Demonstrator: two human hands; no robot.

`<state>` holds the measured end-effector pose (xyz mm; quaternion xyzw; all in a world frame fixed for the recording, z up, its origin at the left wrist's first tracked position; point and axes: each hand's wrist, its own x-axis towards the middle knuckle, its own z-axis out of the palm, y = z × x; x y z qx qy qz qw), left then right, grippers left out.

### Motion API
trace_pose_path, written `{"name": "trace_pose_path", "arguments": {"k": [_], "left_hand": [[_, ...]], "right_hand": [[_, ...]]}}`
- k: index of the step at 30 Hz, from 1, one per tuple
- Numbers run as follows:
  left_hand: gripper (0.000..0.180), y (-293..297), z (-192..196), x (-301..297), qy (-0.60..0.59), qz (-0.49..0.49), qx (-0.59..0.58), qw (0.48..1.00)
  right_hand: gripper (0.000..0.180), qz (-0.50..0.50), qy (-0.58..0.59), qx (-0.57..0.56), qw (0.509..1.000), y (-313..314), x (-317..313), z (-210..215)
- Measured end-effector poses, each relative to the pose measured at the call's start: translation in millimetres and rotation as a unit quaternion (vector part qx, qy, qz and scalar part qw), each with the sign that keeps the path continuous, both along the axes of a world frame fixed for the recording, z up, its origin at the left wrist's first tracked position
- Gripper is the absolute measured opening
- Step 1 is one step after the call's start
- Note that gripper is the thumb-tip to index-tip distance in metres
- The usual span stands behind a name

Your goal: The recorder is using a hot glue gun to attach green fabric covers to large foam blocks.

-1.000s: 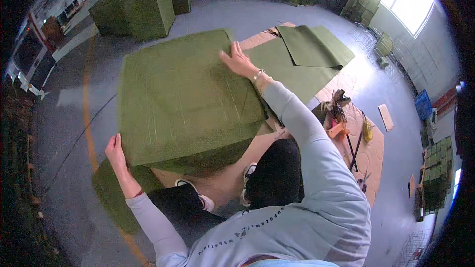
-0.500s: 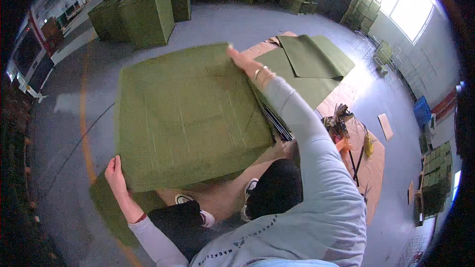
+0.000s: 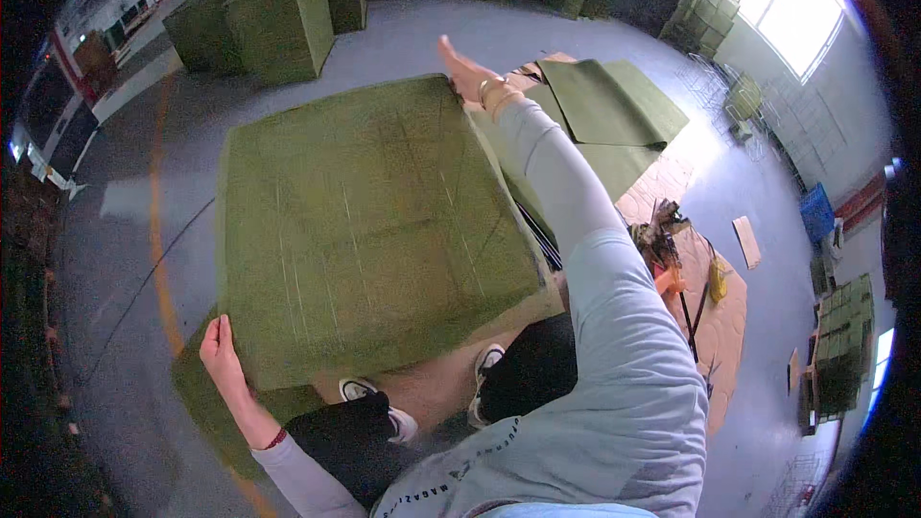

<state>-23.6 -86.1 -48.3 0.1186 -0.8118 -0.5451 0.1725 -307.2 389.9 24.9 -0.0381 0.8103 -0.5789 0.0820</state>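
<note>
A large green fabric panel (image 3: 374,240) with faint pale crease lines spreads out in front of me, above my shoes. My left hand (image 3: 226,357) pinches it at its near left edge, thumb up. At the far right corner, my right hand (image 3: 467,75) is stretched out flat with the fingers pointing away; its palm side is by the edge and it grips nothing visible. Under the panel's right side, dark thin rods (image 3: 545,245) partly show. Another green fabric sheet (image 3: 628,101) lies folded over beyond my right forearm.
Quilted pinkish padding (image 3: 724,326) on the floor bears a cluster of tools (image 3: 662,235) and a yellow item (image 3: 718,280). Green boxes (image 3: 278,24) stand at the far left. A blue crate (image 3: 817,214) and a loose board (image 3: 746,242) are at the right.
My right hand has moved slightly up and away, its fingers now stretched past the panel's corner. The panel's near edge sits slightly lower, and my left hand has shifted down a little with it.
</note>
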Motion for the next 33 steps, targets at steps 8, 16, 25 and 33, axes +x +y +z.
{"name": "trace_pose_path", "arguments": {"k": [8, 16, 25, 33], "left_hand": [[0.026, -2.5, -5.2, -14.4, -0.017, 0.008, -0.081, 0.997], [0.029, -13.2, -1.2, -14.3, -0.006, -0.006, -0.063, 0.998], [0.037, -19.2, -18.7, -35.6, -0.031, -0.039, 0.049, 0.998], [0.038, -15.8, -15.4, -33.4, -0.061, -0.034, 0.109, 0.992]], "right_hand": [[0.089, -0.083, 0.111, 0.224, 0.965, 25.4, 38.1, -41.1], [0.087, -0.052, 0.125, 0.231, 0.964, 58.6, 141.9, -48.4], [0.07, -0.106, 0.258, 0.152, 0.948, 15.5, 293.7, 6.5], [0.066, -0.152, 0.319, 0.192, 0.916, -15.4, 337.9, -55.2]]}}
